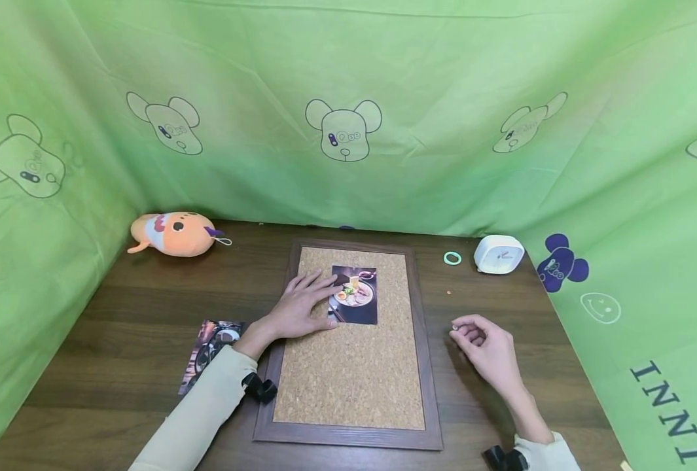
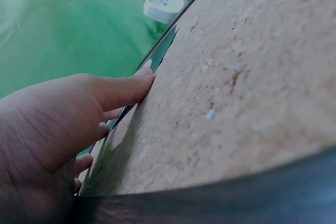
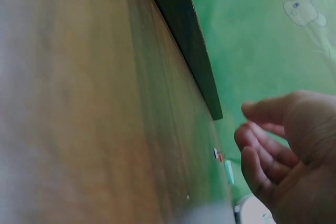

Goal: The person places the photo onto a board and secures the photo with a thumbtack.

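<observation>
My left hand (image 1: 303,306) lies with fingers spread over the left edge of a square photo of a noodle bowl (image 1: 362,307). The photo is on the upper part of a cork board (image 1: 348,379) in a dark wooden frame. In the left wrist view the thumb (image 2: 126,90) touches the photo's edge. My right hand (image 1: 486,350) hovers right of the board, fingers loosely bent. Beside its fingertips shows a tiny pale piece (image 1: 455,328), too small to name. The right wrist view shows a gap between thumb and index finger, with nothing visible in it.
A second photo (image 1: 203,350) lies left of the board, partly under my left forearm. Toward the back are an orange plush toy (image 1: 180,234), a mint green ring (image 1: 452,258) and a white clock-like device (image 1: 499,255). A tiny orange piece (image 1: 449,292) lies nearby. Green cloth (image 1: 348,196) surrounds the table.
</observation>
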Demonstrator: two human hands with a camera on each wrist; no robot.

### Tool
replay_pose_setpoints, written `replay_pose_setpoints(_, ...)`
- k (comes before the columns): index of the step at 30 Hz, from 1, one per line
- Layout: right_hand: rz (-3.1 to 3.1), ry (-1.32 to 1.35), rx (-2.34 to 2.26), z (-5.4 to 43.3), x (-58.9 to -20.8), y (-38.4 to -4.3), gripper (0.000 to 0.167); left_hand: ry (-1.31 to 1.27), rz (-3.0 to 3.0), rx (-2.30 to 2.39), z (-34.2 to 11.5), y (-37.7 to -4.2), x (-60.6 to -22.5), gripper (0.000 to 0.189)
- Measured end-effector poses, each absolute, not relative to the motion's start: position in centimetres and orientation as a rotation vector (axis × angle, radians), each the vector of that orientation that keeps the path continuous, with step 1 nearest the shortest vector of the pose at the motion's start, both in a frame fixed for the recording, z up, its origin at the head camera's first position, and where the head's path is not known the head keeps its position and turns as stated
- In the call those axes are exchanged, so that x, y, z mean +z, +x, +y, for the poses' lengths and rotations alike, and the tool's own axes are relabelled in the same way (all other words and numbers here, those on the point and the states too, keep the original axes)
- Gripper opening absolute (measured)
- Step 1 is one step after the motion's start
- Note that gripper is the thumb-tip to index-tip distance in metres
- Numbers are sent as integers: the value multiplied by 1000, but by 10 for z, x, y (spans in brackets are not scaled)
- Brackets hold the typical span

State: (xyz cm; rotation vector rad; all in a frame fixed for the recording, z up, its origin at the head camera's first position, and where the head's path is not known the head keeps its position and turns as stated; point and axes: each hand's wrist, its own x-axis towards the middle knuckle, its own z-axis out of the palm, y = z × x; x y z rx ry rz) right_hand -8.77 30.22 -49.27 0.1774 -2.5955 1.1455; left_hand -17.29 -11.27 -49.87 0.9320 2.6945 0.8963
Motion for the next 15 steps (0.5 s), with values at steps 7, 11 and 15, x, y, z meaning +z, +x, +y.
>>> replay_pose_setpoints(7, -2685, 64, 1036, 313, -496, -100, 17, 915, 2683, 895, -112, -172, -500, 78)
replay_pose_setpoints(11, -2728, 58, 992, 317, -498, -102, 16, 912, 2686, 907, -112, -172, -499, 78)
replay_pose_setpoints(15, -2730, 62, 961, 318, -502, -103, 12, 907, 2690, 902, -112, -172, -499, 78)
